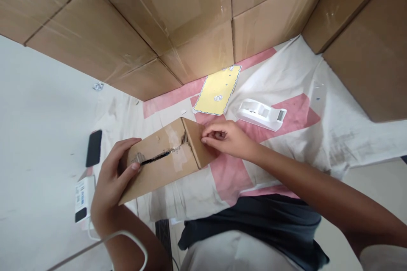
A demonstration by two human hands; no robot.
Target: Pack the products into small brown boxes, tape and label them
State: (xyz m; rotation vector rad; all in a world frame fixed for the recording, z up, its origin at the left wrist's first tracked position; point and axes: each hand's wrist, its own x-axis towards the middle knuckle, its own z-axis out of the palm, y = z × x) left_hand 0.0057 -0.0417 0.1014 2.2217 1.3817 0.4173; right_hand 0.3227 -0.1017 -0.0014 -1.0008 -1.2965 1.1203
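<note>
A small brown cardboard box (pixel 165 163) lies on the white and pink cloth (pixel 295 89) in front of me, with clear tape and a dark open slit along its top seam. My left hand (pixel 112 178) grips the box's near left end, thumb on top by the slit. My right hand (pixel 224 137) is closed in a pinch at the box's far right end face, fingertips pressed on the cardboard; what they pinch is too small to make out.
A white tape dispenser (pixel 261 113) and a yellow sticker sheet (pixel 218 89) lie behind the box. A black phone (pixel 94 148) and a white labelled device (pixel 83 197) with a cable sit at the left. Large cardboard boxes (pixel 178 21) wall the far side and right.
</note>
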